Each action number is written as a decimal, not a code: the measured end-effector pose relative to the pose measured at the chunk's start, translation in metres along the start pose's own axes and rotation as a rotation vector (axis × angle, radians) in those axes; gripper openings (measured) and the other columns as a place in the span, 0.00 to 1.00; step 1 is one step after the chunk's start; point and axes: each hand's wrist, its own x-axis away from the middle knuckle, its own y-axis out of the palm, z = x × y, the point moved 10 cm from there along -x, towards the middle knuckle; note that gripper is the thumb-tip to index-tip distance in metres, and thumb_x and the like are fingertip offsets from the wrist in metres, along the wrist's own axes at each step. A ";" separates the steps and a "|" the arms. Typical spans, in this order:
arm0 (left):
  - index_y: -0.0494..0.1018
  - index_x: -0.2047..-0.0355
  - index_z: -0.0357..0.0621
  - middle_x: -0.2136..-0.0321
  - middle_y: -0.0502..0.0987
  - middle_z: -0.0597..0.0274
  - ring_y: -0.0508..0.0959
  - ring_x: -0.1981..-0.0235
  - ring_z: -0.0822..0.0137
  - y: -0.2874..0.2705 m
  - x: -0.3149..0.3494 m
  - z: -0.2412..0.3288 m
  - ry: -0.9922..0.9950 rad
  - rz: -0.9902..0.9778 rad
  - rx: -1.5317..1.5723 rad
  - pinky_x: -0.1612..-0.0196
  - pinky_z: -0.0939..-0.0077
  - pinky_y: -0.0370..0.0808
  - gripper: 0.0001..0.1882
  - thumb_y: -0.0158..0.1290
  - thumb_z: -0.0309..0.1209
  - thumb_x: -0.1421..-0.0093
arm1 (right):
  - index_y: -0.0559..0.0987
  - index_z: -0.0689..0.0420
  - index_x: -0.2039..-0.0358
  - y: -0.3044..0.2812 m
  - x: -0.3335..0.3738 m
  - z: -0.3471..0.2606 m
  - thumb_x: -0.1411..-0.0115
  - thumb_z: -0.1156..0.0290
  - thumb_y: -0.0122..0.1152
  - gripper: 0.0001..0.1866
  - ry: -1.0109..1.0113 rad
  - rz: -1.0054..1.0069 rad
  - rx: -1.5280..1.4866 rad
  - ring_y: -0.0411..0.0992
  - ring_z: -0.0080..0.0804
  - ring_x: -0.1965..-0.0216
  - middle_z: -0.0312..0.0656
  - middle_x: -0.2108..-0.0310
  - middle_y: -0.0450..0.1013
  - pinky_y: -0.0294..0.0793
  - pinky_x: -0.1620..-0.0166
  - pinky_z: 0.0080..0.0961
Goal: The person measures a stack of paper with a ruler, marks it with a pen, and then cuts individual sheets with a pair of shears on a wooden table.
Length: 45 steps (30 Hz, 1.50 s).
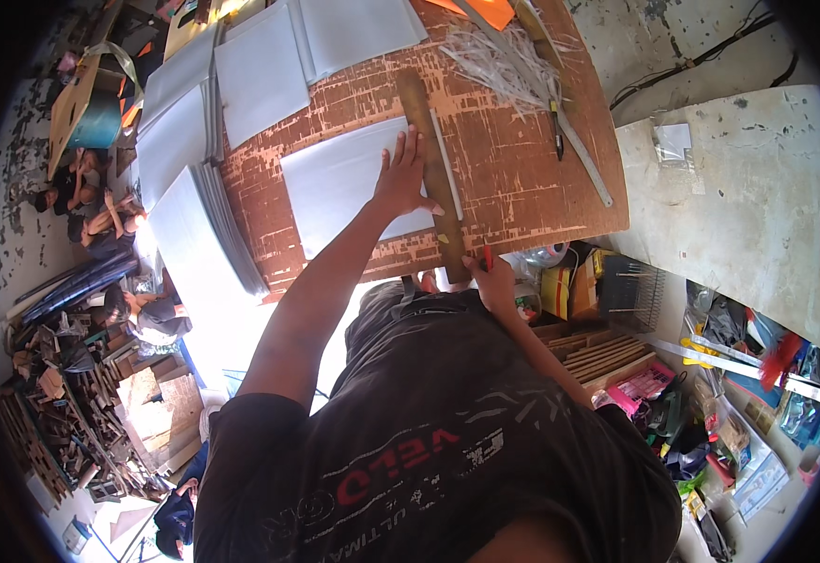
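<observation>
A pale grey-white sheet (335,188) lies on the scored brown work board (541,188). Along its right side runs a long brown wooden straightedge (441,183), and a narrow white strip (446,167) shows just beyond. My left hand (402,178) is open, spread flat on the sheet with its thumb and fingertips against the straightedge. At the board's near edge, by the straightedge's lower end, my right hand (492,284) is closed on a slim red tool (488,258). Only the tool's red end shows, so its exact kind is unclear.
Stacks of similar sheets (260,84) cover the board's far left, with a thick pile (199,225) at its left edge. Shredded clear offcuts (499,70), a metal ruler (586,159) and a black-and-yellow cutter (557,131) lie right. Several people (100,202) sit far left.
</observation>
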 end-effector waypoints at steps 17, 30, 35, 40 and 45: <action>0.32 0.27 0.33 0.25 0.29 0.42 0.33 0.24 0.46 0.001 -0.001 0.000 -0.039 -0.012 -0.040 0.27 0.40 0.43 0.80 0.74 0.59 0.64 | 0.81 0.62 0.69 0.002 0.003 -0.009 0.39 0.57 0.69 0.19 -0.070 -0.013 -0.087 0.75 0.31 0.76 0.42 0.80 0.76 0.72 0.68 0.31; 0.32 0.27 0.31 0.26 0.26 0.38 0.31 0.24 0.45 0.000 -0.005 0.016 -0.195 -0.137 -0.185 0.28 0.32 0.39 0.80 0.76 0.55 0.64 | 0.82 0.62 0.65 -0.012 0.001 0.009 0.37 0.57 0.69 0.18 -0.045 -0.194 -0.114 0.68 0.20 0.77 0.33 0.80 0.72 0.67 0.71 0.25; 0.33 0.26 0.36 0.25 0.29 0.44 0.34 0.24 0.46 -0.006 -0.001 0.014 -0.163 -0.072 -0.128 0.28 0.32 0.42 0.80 0.76 0.55 0.65 | 0.83 0.61 0.63 -0.030 -0.010 0.033 0.37 0.56 0.67 0.18 -0.114 -0.105 -0.114 0.69 0.22 0.77 0.36 0.78 0.74 0.68 0.71 0.26; 0.34 0.26 0.36 0.25 0.31 0.45 0.35 0.24 0.48 -0.005 0.002 0.012 -0.195 -0.068 -0.199 0.28 0.33 0.43 0.78 0.75 0.55 0.64 | 0.81 0.61 0.63 -0.052 -0.016 0.014 0.36 0.54 0.66 0.19 -0.117 -0.090 -0.076 0.67 0.23 0.77 0.36 0.79 0.72 0.68 0.70 0.27; 0.32 0.26 0.36 0.24 0.31 0.46 0.34 0.24 0.47 -0.004 0.005 0.011 -0.202 -0.069 -0.217 0.28 0.33 0.45 0.81 0.74 0.59 0.66 | 0.74 0.58 0.58 -0.069 -0.016 0.002 0.32 0.57 0.61 0.16 -0.160 -0.120 -0.323 0.63 0.19 0.77 0.32 0.77 0.67 0.65 0.72 0.22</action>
